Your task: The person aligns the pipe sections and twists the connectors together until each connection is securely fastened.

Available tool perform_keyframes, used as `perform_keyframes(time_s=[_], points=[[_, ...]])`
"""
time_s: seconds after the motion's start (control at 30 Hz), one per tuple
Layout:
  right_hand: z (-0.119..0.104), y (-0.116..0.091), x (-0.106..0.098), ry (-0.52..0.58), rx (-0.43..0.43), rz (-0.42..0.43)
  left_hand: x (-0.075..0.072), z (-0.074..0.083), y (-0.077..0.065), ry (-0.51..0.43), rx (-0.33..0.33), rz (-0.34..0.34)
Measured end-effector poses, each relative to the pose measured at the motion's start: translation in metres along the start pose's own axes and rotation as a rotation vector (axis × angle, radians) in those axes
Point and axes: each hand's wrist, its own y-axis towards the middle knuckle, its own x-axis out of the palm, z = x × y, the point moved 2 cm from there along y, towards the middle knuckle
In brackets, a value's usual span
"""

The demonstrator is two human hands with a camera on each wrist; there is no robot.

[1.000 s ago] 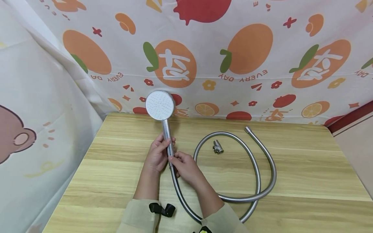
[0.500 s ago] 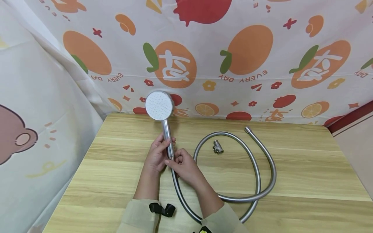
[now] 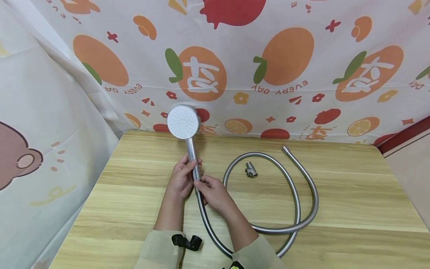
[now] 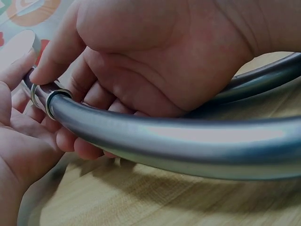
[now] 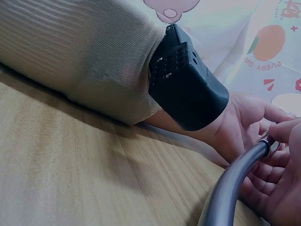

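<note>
A handheld shower head [image 3: 183, 122] with a white round face stands raised at the far left of the table, its face toward me. My left hand [image 3: 179, 182] grips its silver handle [image 3: 192, 149], thumb across the front. Just below, my right hand [image 3: 215, 194] pinches the joint where the metal shower hose [image 3: 209, 228] meets the handle. In the left wrist view, the hose's end fitting [image 4: 56, 99] shows between both hands, with the right thumb and finger right at it. The right wrist view shows the left hand [image 5: 237, 127] behind the hose [image 5: 230, 188].
The hose loops across the wooden table [image 3: 352, 201], its free end [image 3: 285, 150] toward the back. Inside the loop lies a small metal tee fitting [image 3: 251, 170]. A fruit-print curtain [image 3: 242, 67] hangs behind the table, and a pale cloth [image 3: 60, 123] hangs at the left.
Half a second ago the right thumb lay lower, baring the joint; it has moved back up onto it. The shower head has shifted very slightly left. The left hand keeps its grip.
</note>
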Motion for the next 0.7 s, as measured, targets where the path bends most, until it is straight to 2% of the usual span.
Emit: perform_keyframes(time_s=[0.4,0.7], points=[[0.001,-0.0001,-0.0002,-0.064,-0.047,0.011,0.0006,-0.0006,0.0,-0.013,0.006,-0.018],[-0.0015,-0.0016,-0.0004,-0.035,-0.01,-0.02,0.0012,-0.0001,-0.0006,-0.023,0.007,-0.019]])
